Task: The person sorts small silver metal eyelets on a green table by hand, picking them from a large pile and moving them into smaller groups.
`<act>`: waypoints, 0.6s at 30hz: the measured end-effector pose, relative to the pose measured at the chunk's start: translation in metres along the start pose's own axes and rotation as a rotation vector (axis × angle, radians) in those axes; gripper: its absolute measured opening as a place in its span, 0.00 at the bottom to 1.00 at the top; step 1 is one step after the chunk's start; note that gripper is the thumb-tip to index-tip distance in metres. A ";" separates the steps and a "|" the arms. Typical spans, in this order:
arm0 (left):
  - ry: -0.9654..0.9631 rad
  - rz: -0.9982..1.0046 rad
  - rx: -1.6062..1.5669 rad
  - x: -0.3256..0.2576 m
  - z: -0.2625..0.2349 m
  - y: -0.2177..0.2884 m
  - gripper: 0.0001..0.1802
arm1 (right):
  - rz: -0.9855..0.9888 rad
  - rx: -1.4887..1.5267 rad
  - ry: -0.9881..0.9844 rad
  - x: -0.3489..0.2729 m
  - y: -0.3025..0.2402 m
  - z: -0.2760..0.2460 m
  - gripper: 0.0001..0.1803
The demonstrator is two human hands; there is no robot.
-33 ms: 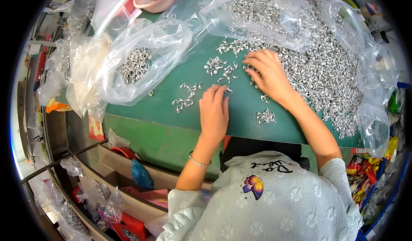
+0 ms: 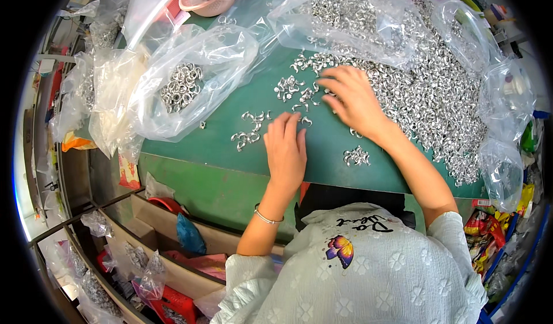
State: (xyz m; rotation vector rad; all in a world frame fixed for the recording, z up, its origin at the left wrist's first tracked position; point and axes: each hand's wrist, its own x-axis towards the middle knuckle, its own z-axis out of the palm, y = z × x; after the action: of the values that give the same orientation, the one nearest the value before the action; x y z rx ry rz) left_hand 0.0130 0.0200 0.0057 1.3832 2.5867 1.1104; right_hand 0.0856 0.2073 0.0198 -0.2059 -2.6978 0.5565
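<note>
Nothing is differing from before: the left hand [image 2: 286, 146] and right hand [image 2: 352, 97] are lying open, fingers spread, on metal rings [image 2: 299, 93]; their fingertips are hiding any grip.

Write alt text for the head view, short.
Seen from above, a person's left hand and right hand rest flat on a green table, sorting small silver metal rings from a large loose pile. A clear plastic bag holding more rings lies to the left.
</note>
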 end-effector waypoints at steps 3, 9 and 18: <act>-0.019 -0.036 0.108 0.005 0.007 0.002 0.22 | -0.106 0.014 -0.036 0.007 -0.008 0.021 0.20; -0.077 0.006 0.036 -0.014 -0.008 0.003 0.19 | 0.010 -0.091 0.104 -0.003 0.007 0.008 0.12; -0.126 -0.079 0.018 0.007 0.000 -0.008 0.19 | -0.060 -0.159 -0.067 0.001 -0.012 0.017 0.07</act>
State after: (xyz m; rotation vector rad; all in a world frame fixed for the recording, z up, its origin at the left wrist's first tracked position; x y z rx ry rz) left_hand 0.0024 0.0223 0.0033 1.2966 2.5442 0.9597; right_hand 0.0770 0.1909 0.0107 -0.1511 -2.8046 0.3366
